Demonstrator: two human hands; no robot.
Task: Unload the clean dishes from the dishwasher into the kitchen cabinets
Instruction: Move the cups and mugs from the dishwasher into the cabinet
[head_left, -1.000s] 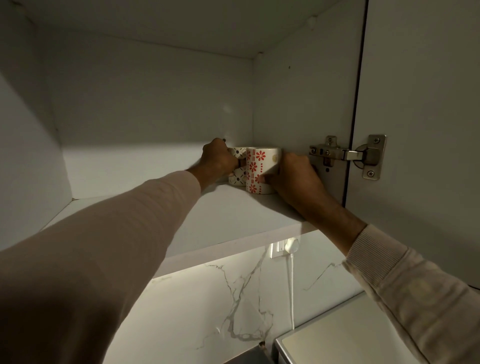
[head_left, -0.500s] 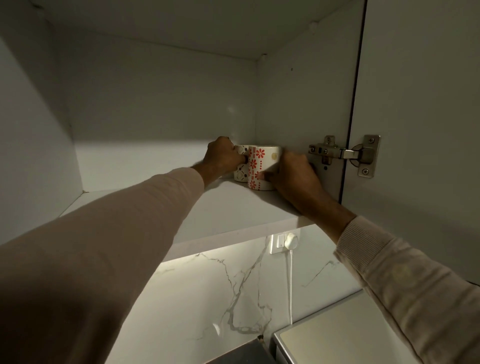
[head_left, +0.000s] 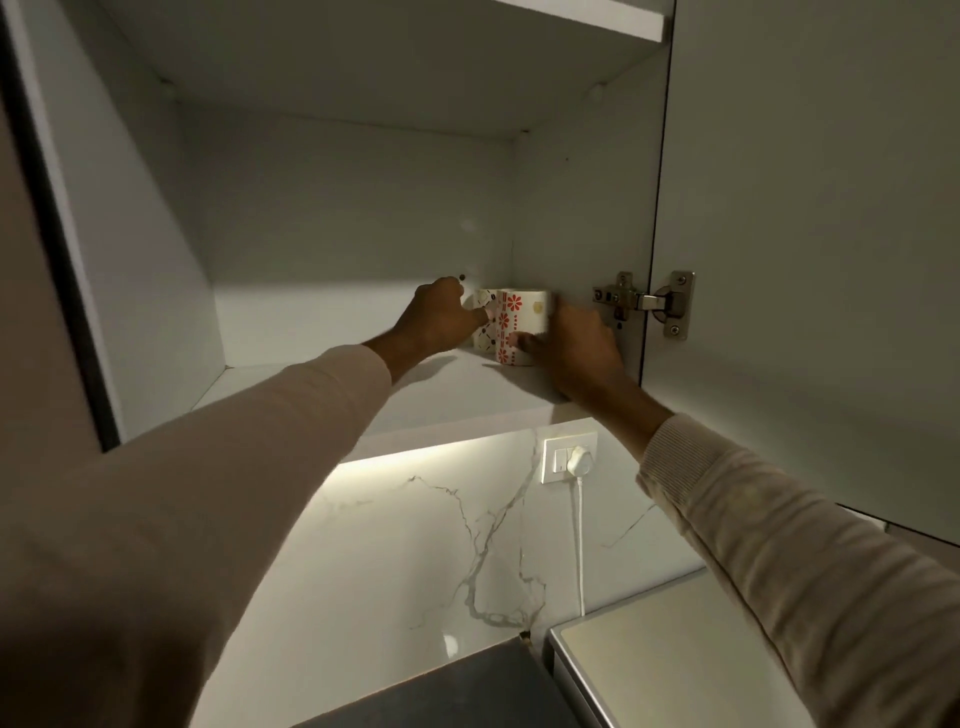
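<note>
Scarcely shifted since a second ago, red-flowered mug (head_left: 522, 318) and dark-patterned mug (head_left: 483, 304) are gripped by right hand (head_left: 574, 351) and left hand (head_left: 441, 323) in the shelf's (head_left: 415, 397) back-right corner; release judged due.

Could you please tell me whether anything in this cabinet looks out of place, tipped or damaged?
Nothing stands out. The red-flowered mug, held by the right hand, and the dark-patterned mug, held by the left hand, stand upright side by side in the back right corner of the shelf. No spill or damage shows.
</note>
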